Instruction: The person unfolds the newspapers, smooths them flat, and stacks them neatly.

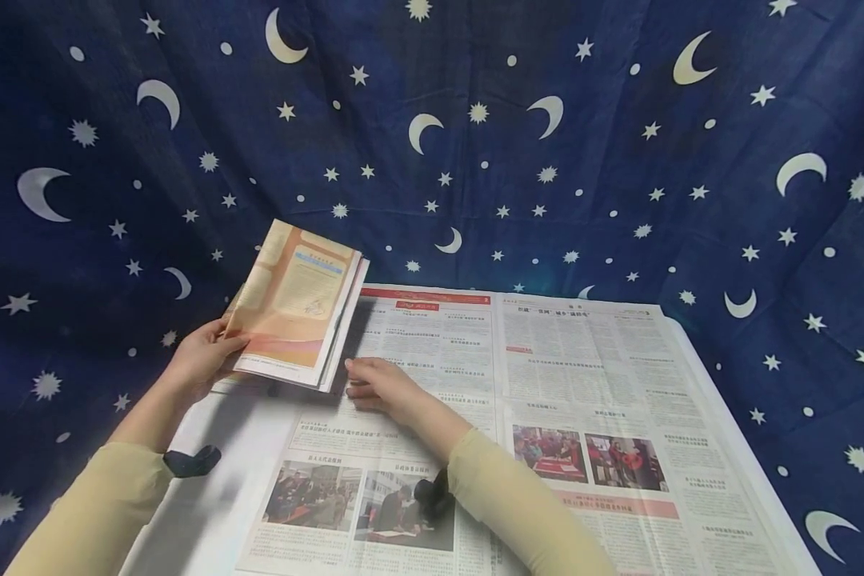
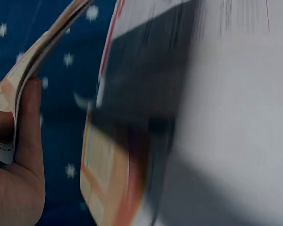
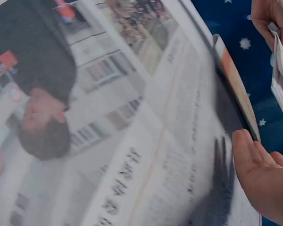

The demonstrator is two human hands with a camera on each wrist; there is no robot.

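Observation:
My left hand [image 1: 203, 356] pinches the lower left edge of a folded newspaper [image 1: 291, 296], tilted up with its orange and beige printed side showing in the head view. Thumb and fingers lie on either side of its layered sheets in the left wrist view. A second folded paper with orange print [image 2: 104, 174] lies lower down, at the table's edge beside the spread sheet. From the head view the held paper mostly hides it. My right hand [image 1: 389, 392], its fingers extended and holding nothing, is just right of the held paper, with fingertips near the lower paper in the right wrist view.
A large newspaper [image 1: 583, 352] with photos and columns of text is spread across the white tabletop [image 1: 180, 488]. Behind and around the table hangs a dark blue cloth [image 1: 475, 192] with moons and stars.

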